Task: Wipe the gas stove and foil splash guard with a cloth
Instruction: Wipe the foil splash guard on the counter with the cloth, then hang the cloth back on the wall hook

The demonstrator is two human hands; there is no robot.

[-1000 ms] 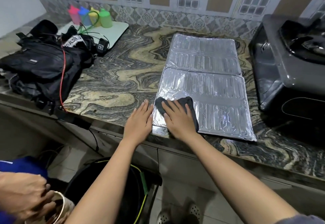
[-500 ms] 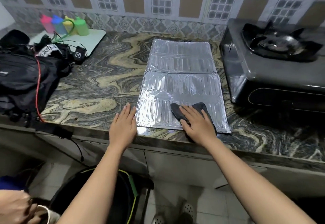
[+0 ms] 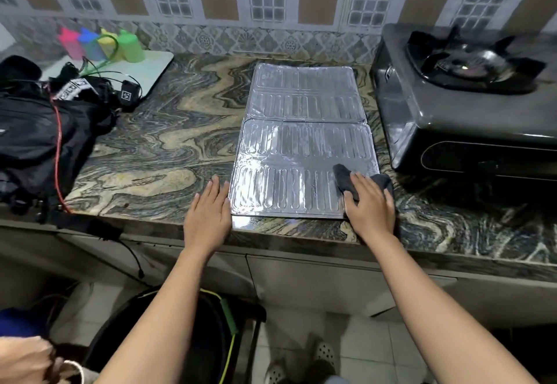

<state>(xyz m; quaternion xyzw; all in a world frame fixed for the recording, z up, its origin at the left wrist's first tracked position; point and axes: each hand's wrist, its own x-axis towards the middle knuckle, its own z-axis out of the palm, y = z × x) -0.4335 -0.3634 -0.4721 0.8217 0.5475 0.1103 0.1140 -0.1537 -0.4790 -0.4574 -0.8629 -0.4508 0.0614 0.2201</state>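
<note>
A silver foil splash guard (image 3: 301, 148) lies flat on the marbled countertop (image 3: 168, 142), folded into two ribbed panels. My right hand (image 3: 371, 205) presses a dark grey cloth (image 3: 346, 180) onto the guard's near right corner, and the cloth spills over the right edge. My left hand (image 3: 208, 211) lies flat on the counter, fingers together, touching the guard's near left edge. The black gas stove (image 3: 452, 124) stands just right of the guard, its burner at the top right.
A black backpack (image 3: 39, 139) with a red cord and cables fills the counter's left end. Behind it, several coloured bottles (image 3: 99, 44) stand on a pale board (image 3: 144, 73). The tiled wall runs along the back. Another person's hand (image 3: 27, 359) shows at the bottom left.
My right hand has slid the cloth from the guard's near left corner across to its near right corner. My left hand has stayed at the left edge. The view has shifted right.
</note>
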